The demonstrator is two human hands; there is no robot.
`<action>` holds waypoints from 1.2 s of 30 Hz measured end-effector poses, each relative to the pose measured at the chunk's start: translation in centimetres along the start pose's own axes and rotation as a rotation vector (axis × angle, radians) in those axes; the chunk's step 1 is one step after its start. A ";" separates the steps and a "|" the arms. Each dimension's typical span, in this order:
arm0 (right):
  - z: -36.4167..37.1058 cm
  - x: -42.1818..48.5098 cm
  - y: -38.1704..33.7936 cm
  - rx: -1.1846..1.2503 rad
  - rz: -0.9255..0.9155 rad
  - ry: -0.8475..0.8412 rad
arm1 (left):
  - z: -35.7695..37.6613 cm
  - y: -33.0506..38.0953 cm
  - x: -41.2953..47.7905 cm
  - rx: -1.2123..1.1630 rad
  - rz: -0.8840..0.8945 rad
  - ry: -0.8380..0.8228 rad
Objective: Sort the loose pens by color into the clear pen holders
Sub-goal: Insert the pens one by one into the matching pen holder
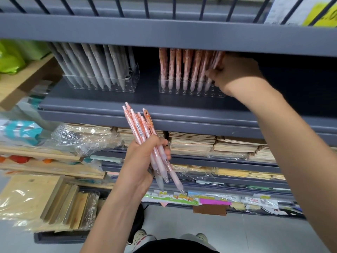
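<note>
Notebook stacks (191,141) fill the lower shelf (209,158) — crumpled plastic wrap (82,136) lies left.

Just the one cam here, a wide-angle worn on the person's head, so the whole scene comes from that one spot. It looks forward into the grey shelves (164,35) and tips down enough that the floor (237,230) and shoes (139,235) show along the bottom edge. It's close in: shelves fill the frame side to side, forearms (116,207) run up from the bottom, left hand (144,161) with pens (141,128) mid-frame, right hand (235,73) at upper right.
</note>
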State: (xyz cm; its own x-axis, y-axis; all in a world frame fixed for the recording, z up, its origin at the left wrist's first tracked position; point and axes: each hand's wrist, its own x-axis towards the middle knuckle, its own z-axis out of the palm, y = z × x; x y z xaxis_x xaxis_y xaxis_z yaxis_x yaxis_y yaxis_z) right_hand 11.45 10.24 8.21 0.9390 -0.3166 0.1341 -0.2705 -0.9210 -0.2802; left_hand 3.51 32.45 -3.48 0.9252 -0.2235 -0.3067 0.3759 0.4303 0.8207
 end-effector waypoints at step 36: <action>3.9 -20.0 6.4 1.066 0.211 -0.676 | 3.6 0.1 -0.3 -0.119 -0.009 0.185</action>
State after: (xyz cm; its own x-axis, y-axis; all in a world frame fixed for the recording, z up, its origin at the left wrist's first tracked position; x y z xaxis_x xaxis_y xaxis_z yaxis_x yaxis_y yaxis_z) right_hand -8.20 11.58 0.04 0.9043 0.0329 -0.4255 -0.4182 -0.1311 -0.8988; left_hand 3.08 29.45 -1.56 0.9112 -0.0686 -0.4062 0.3779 0.5318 0.7579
